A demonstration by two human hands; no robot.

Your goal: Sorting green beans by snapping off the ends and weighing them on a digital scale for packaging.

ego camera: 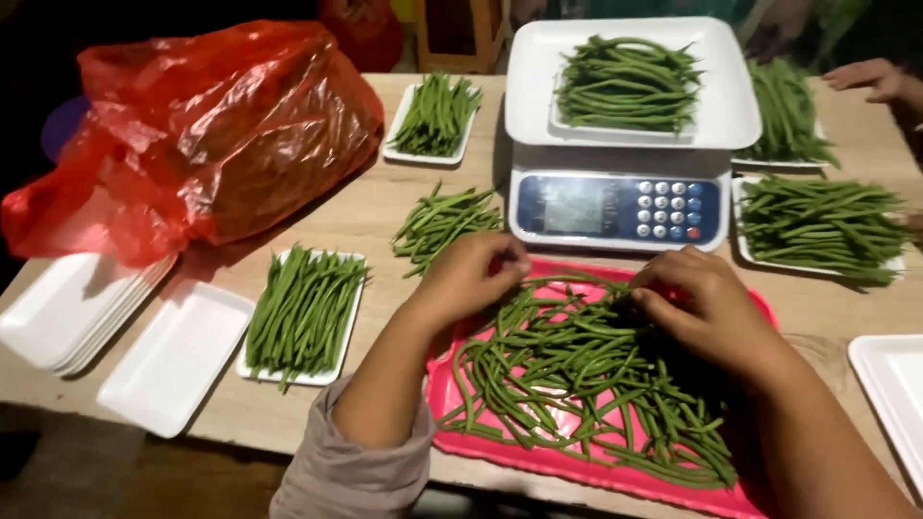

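Beans point(577, 375) lie heaped on the pink tray point(538, 457) at the near table edge, directly under my two hands. From my remote view through the head camera, I log the following.

Left hand point(471, 274): it rests on the upper left of the heap, fingers curled narrow and pinched on a few pods. The curl hides exactly how many.

Right hand point(697, 298): it sits at the upper right of the heap, fingertips drawn together over the pods. I cannot tell whether it grips any or only presses on them.

Both hands work the far edge of the tray, which I judge keeps the pods close to the scale point(615, 207) just beyond it. The scale carries a white tray point(716, 120) with a foam dish of beans point(625, 82) on it, so a portion appears to sit there for weighing.

Surroundings:
- A loose bundle of beans point(442, 223) lies on the bare table point(356, 216) between the scale and my left hand.
- A filled foam dish point(303, 312) stands left of the pink tray; another filled dish point(435, 113) stands behind it. Two more filled dishes point(822, 226) sit right of the scale. Placement suggests finished portions are parked around the work area.
- Empty foam dishes point(173, 356) and a stack of them point(62, 312) lie at the left, near to hand.
- A red plastic bag point(212, 135) slumps at the far left.
- Another person's hand point(870, 77) rests at the far right table edge.
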